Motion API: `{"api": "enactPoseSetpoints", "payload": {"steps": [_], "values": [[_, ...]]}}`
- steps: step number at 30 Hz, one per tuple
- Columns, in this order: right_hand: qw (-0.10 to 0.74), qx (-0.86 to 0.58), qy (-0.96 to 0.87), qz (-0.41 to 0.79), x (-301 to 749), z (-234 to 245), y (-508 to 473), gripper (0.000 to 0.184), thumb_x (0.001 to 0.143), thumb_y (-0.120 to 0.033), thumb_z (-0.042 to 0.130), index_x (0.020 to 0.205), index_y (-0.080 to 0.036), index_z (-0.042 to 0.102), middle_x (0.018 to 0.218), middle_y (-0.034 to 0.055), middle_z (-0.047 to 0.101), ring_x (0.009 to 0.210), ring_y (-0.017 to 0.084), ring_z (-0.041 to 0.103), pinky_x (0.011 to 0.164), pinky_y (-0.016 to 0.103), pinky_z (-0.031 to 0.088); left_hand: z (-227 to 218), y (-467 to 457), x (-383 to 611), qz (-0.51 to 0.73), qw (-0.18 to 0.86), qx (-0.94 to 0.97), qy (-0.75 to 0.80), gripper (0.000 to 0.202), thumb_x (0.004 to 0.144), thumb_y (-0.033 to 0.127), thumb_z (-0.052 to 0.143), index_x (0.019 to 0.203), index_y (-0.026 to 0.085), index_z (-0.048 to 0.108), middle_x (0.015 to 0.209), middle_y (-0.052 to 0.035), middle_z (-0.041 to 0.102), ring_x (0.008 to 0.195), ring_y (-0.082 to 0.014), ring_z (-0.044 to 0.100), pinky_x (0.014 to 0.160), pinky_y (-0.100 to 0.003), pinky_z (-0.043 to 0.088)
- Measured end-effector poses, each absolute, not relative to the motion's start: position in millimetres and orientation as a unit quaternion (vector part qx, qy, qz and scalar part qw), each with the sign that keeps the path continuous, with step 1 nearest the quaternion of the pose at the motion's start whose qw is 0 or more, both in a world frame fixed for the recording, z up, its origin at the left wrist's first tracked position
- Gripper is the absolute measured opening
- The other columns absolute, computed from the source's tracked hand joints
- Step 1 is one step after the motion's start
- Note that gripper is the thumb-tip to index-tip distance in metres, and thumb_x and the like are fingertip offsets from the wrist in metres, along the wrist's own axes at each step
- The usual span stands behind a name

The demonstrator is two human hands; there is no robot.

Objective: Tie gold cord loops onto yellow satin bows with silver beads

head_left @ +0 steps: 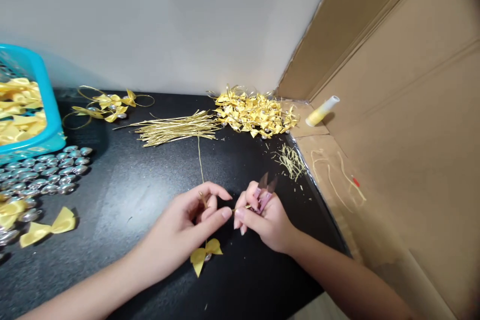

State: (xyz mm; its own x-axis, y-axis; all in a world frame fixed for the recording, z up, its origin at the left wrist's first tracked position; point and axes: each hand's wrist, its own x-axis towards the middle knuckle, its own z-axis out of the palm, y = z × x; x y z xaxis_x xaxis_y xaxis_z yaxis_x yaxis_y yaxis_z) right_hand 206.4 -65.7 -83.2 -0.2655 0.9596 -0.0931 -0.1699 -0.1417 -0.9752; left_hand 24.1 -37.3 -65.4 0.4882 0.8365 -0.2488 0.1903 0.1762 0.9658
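Note:
My left hand point(202, 215) pinches a thin gold cord point(203, 200) between thumb and fingers, above the dark table. Close beside it on the right, my right hand point(260, 217) is closed on the other part of the cord at its fingertips. Tucked in that same hand is a small pair of scissors point(264, 195) with pink handles, the blades apart and pointing away from me. Just below my left hand lies a yellow ribbon bow point(206, 256) with a silver bead at its middle. The cord's path behind my fingers is partly hidden.
A blue basket point(56, 115) of yellow bows stands left, with silver beads point(48, 175) before it. Gold cords point(176, 129), finished bow loops point(258, 112) and clippings point(290, 161) lie farther back. A white-and-yellow tube point(322, 111) stands by the cardboard wall point(405, 85).

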Motion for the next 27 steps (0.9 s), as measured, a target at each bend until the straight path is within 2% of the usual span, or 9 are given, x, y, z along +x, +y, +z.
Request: {"api": "enactPoseSetpoints", "payload": {"steps": [2, 4, 8, 11, 13, 16, 20, 23, 27], "values": [[0.430, -0.404, -0.484, 0.646, 206.9, -81.7, -65.0, 0.047, 0.080, -0.051, 0.067, 0.067, -0.023, 0.031, 0.061, -0.0045, 0.055, 0.047, 0.008, 0.051, 0.047, 0.022, 0.043, -66.2, -39.9, 23.2, 0.226, 0.609, 0.627, 0.429, 0.022, 0.084, 0.041, 0.063, 0.089, 0.021, 0.067, 0.058, 0.0072, 0.033, 0.052, -0.0108, 0.034, 0.049, -0.020, 0.030], [0.423, -0.398, -0.489, 0.651, 208.0, -80.7, -63.9, 0.048, 0.079, -0.050, 0.068, 0.067, -0.024, 0.030, 0.061, -0.0046, 0.054, 0.047, 0.008, 0.050, 0.047, 0.023, 0.041, -67.3, -41.4, 22.0, 0.191, 0.614, 0.647, 0.410, 0.023, 0.086, 0.040, 0.061, 0.079, 0.019, 0.068, 0.055, 0.0066, 0.032, 0.050, -0.0107, 0.031, 0.048, -0.021, 0.027], [0.468, -0.410, -0.463, 0.631, 212.7, -82.5, -59.4, 0.048, 0.079, -0.051, 0.068, 0.069, -0.023, 0.030, 0.062, -0.0065, 0.047, 0.046, 0.007, 0.039, 0.049, 0.023, 0.034, -68.7, -41.4, 19.4, 0.192, 0.655, 0.613, 0.398, 0.030, 0.088, 0.044, 0.056, 0.073, 0.019, 0.065, 0.055, 0.0042, 0.041, 0.049, -0.0109, 0.035, 0.046, -0.021, 0.028], [0.519, -0.413, -0.408, 0.628, 218.2, -87.0, -55.9, 0.048, 0.084, -0.066, 0.052, 0.072, -0.023, 0.034, 0.061, -0.0081, 0.032, 0.045, 0.006, 0.021, 0.045, 0.023, 0.021, -67.9, -38.9, 18.1, 0.256, 0.627, 0.595, 0.432, 0.028, 0.087, 0.042, 0.057, 0.076, 0.020, 0.070, 0.061, 0.0004, 0.057, 0.055, -0.0125, 0.046, 0.050, -0.020, 0.035], [0.518, -0.423, -0.400, 0.626, 220.8, -90.0, -56.0, 0.050, 0.087, -0.071, 0.038, 0.074, -0.023, 0.037, 0.062, -0.0076, 0.028, 0.046, 0.007, 0.017, 0.045, 0.023, 0.016, -66.6, -37.0, 18.1, 0.288, 0.604, 0.586, 0.456, 0.026, 0.085, 0.040, 0.060, 0.074, 0.021, 0.074, 0.063, -0.0004, 0.064, 0.057, -0.0129, 0.051, 0.054, -0.020, 0.039], [0.465, -0.480, -0.477, 0.571, 220.3, -91.7, -61.3, 0.045, 0.093, -0.062, 0.038, 0.075, -0.021, 0.043, 0.064, -0.0054, 0.032, 0.051, 0.009, 0.025, 0.048, 0.024, 0.018, -64.7, -36.1, 19.5, 0.313, 0.590, 0.565, 0.485, 0.024, 0.082, 0.041, 0.064, 0.072, 0.022, 0.076, 0.064, -0.0013, 0.070, 0.059, -0.0138, 0.057, 0.057, -0.020, 0.044], [0.392, -0.516, -0.591, 0.480, 213.7, -87.5, -70.4, 0.038, 0.098, -0.049, 0.039, 0.074, -0.020, 0.045, 0.062, -0.0048, 0.036, 0.056, 0.010, 0.034, 0.055, 0.026, 0.027, -63.7, -38.4, 21.8, 0.328, 0.603, 0.537, 0.491, 0.021, 0.079, 0.040, 0.069, 0.079, 0.023, 0.080, 0.077, -0.0037, 0.077, 0.071, -0.0181, 0.066, 0.065, -0.022, 0.050], [0.395, -0.523, -0.606, 0.451, 210.4, -84.2, -72.3, 0.034, 0.098, -0.043, 0.040, 0.074, -0.020, 0.044, 0.060, -0.0055, 0.036, 0.054, 0.009, 0.034, 0.054, 0.025, 0.027, -65.3, -39.9, 22.3, 0.332, 0.609, 0.521, 0.498, 0.020, 0.078, 0.041, 0.070, 0.081, 0.023, 0.081, 0.079, -0.0041, 0.079, 0.073, -0.0188, 0.067, 0.066, -0.023, 0.052], [0.416, -0.527, -0.617, 0.409, 210.2, -84.5, -71.9, 0.029, 0.097, -0.037, 0.043, 0.074, -0.020, 0.045, 0.060, -0.0060, 0.036, 0.052, 0.009, 0.034, 0.052, 0.023, 0.026, -71.0, -40.4, 21.7, 0.331, 0.581, 0.536, 0.516, 0.022, 0.076, 0.041, 0.071, 0.079, 0.022, 0.081, 0.072, -0.0047, 0.077, 0.064, -0.0172, 0.064, 0.056, -0.022, 0.050]]}}
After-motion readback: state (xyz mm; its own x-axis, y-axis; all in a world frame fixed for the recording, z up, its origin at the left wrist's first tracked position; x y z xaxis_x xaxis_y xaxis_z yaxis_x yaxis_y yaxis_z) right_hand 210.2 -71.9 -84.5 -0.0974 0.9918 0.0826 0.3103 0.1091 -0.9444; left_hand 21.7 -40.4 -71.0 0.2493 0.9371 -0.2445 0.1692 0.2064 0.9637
